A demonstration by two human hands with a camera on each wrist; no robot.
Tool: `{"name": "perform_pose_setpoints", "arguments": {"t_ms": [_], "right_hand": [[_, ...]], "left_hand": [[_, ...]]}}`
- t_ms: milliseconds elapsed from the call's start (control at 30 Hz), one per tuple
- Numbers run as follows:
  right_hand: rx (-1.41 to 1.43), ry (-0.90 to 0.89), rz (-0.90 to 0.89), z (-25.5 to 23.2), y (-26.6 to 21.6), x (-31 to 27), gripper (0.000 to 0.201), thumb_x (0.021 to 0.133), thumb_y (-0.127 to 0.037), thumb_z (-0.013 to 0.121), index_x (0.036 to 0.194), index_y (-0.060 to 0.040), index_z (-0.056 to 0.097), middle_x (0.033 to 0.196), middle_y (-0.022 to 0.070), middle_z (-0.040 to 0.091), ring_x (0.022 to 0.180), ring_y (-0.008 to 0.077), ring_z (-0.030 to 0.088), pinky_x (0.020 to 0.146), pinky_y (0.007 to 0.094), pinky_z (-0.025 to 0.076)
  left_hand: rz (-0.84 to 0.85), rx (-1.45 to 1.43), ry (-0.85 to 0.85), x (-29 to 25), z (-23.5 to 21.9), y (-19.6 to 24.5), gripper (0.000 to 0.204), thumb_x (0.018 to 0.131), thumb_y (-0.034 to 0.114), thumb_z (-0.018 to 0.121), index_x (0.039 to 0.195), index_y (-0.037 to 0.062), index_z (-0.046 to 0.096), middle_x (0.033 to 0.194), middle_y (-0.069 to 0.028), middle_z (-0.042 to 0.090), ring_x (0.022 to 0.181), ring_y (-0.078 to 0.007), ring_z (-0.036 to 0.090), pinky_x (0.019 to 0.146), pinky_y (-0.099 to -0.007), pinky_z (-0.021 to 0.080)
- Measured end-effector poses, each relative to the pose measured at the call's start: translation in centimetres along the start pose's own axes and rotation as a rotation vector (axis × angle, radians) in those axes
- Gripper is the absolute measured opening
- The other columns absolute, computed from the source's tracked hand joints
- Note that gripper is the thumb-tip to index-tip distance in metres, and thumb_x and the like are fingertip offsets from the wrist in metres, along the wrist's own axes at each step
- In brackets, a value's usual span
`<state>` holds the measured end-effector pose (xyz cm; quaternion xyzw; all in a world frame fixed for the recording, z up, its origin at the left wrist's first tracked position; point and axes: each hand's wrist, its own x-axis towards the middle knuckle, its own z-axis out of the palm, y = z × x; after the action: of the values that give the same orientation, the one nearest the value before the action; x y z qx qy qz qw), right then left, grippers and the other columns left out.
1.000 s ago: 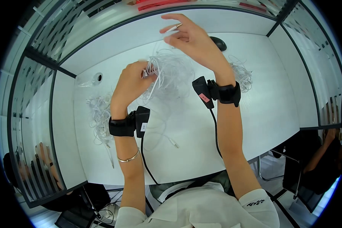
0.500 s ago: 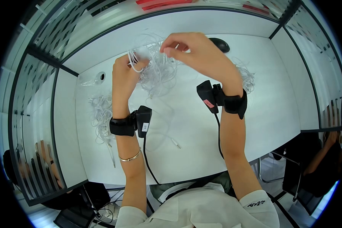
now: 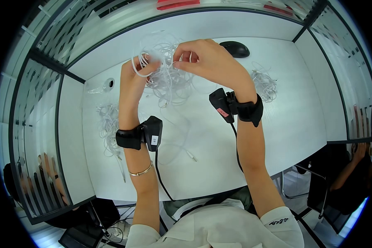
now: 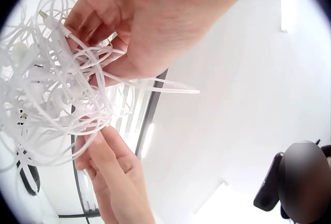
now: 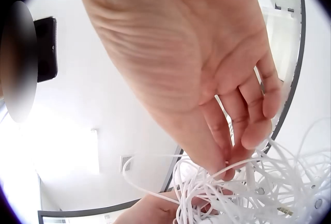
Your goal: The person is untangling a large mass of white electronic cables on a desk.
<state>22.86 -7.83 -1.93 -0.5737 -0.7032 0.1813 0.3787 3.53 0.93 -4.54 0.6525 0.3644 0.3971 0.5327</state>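
Both forearms are raised from six o'clock toward twelve o'clock, each banded at the wrist. The left hand [image 3: 137,72] is held up at eleven o'clock with its fingers curled and pinched. The right hand [image 3: 206,60] is bent toward nine o'clock, its fingertips [image 5: 243,151] pinched near the left hand's.

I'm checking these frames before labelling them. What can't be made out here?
- How many cables form the tangle of white cables: head view, strands too thin and overlapped.
- What the left hand grips inside it: left wrist view, loops cover the fingers.
- Right hand's pinch point: right wrist view, fingertips hide it.
- Black object: partly behind the right hand.
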Motion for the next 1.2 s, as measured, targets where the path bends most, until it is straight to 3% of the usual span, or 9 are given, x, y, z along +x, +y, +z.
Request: {"name": "perform_pose_setpoints", "arguments": {"t_ms": [100, 300, 400, 600, 667, 833, 967, 1067, 1200], "right_hand": [[-0.003, -0.033, 0.112, -0.9, -0.7, -0.1, 0.015, 0.083, -0.021, 0.066, 0.085, -0.0061, 0.065, 0.066, 0.0029, 0.056, 0.066, 0.0131, 0.05, 0.058, 0.0287, 0.04], [0.078, 0.087, -0.192, -1.6, 0.2, -0.6, 0.015, 0.084, -0.021, 0.064, 0.083, -0.0067, 0.063, 0.077, 0.0008, 0.06, 0.075, 0.0116, 0.053, 0.064, 0.0271, 0.04], [0.235, 0.069, -0.203, -1.6, 0.1, -0.3, 0.02, 0.081, -0.023, 0.065, 0.081, -0.0026, 0.063, 0.07, 0.0065, 0.06, 0.068, 0.017, 0.058, 0.059, 0.0301, 0.044], [0.194, -0.057, -0.004, -2.2, -1.1, -0.6, 0.017, 0.085, -0.022, 0.063, 0.08, -0.0059, 0.059, 0.065, -0.0028, 0.05, 0.058, 0.0067, 0.043, 0.052, 0.0235, 0.033], [0.178, 0.007, -0.021, -1.9, -1.4, -0.5, 0.015, 0.087, -0.02, 0.062, 0.083, -0.0054, 0.06, 0.064, -0.0032, 0.049, 0.057, 0.0054, 0.039, 0.05, 0.0225, 0.032], [0.168, 0.112, -0.117, -1.9, 0.3, -0.4, 0.018, 0.09, -0.02, 0.06, 0.102, -0.0067, 0.063, 0.094, 0.0014, 0.064, 0.075, 0.011, 0.057, 0.07, 0.0258, 0.047], [0.147, 0.108, -0.055, -2.5, 1.4, -0.7, 0.021, 0.091, -0.022, 0.058, 0.105, -0.0082, 0.063, 0.1, 0.0033, 0.063, 0.082, 0.0142, 0.059, 0.075, 0.0289, 0.047], [-0.001, -0.082, 0.178, -2.6, 0.5, -1.3, 0.026, 0.091, -0.031, 0.058, 0.106, -0.0093, 0.063, 0.097, 0.0038, 0.064, 0.082, 0.0153, 0.06, 0.073, 0.0291, 0.047], [-0.107, -0.261, 0.247, 0.4, 2.2, -2.2, 0.043, 0.086, -0.046, 0.061, 0.112, -0.0115, 0.062, 0.099, 0.009, 0.066, 0.084, 0.0224, 0.061, 0.074, 0.0325, 0.047]], "left_hand": [[0.022, 0.027, 0.041, 0.1, -0.4, 0.0, 0.013, 0.079, 0.013, 0.071, 0.082, 0.0021, 0.064, 0.065, 0.0035, 0.056, 0.056, -0.0036, 0.046, 0.05, -0.0207, 0.032], [-0.021, 0.051, 0.069, 0.4, -2.1, -0.5, 0.011, 0.085, 0.013, 0.065, 0.091, 0.0047, 0.064, 0.081, 0.0001, 0.063, 0.07, -0.0074, 0.056, 0.062, -0.0215, 0.043], [-0.046, 0.032, 0.104, 0.5, -2.6, -0.7, 0.013, 0.085, 0.014, 0.065, 0.094, 0.0042, 0.065, 0.085, -0.001, 0.064, 0.074, -0.0083, 0.058, 0.066, -0.0221, 0.045], [0.102, 0.08, 0.141, 1.2, -2.9, -1.9, 0.018, 0.086, 0.013, 0.063, 0.098, 0.0012, 0.067, 0.085, 0.0003, 0.065, 0.076, -0.0066, 0.057, 0.069, -0.0211, 0.043], [0.125, 0.101, 0.119, 1.3, -3.1, -2.2, 0.013, 0.082, 0.009, 0.066, 0.087, -0.0032, 0.064, 0.081, -0.006, 0.067, 0.072, -0.0083, 0.058, 0.067, -0.0206, 0.044], [-0.025, 0.2, -0.02, 1.0, -3.8, -2.5, 0.021, 0.08, 0.015, 0.067, 0.09, -0.0029, 0.064, 0.075, -0.0042, 0.065, 0.067, -0.0076, 0.055, 0.063, -0.0213, 0.042], [-0.099, 0.268, -0.065, 0.5, -4.6, -2.4, 0.028, 0.079, 0.02, 0.068, 0.095, -0.0021, 0.063, 0.07, -0.0033, 0.063, 0.063, -0.0079, 0.052, 0.06, -0.0214, 0.041], [-0.129, 0.321, -0.081, -0.1, -4.9, -1.3, 0.029, 0.078, 0.022, 0.068, 0.096, -0.0013, 0.063, 0.072, -0.0051, 0.064, 0.064, -0.0088, 0.054, 0.061, -0.0223, 0.043], [-0.141, 0.32, -0.082, -0.6, -5.5, -0.5, 0.03, 0.081, 0.023, 0.066, 0.1, -0.0006, 0.063, 0.081, -0.0095, 0.069, 0.071, -0.0126, 0.063, 0.065, -0.0234, 0.048]]}}
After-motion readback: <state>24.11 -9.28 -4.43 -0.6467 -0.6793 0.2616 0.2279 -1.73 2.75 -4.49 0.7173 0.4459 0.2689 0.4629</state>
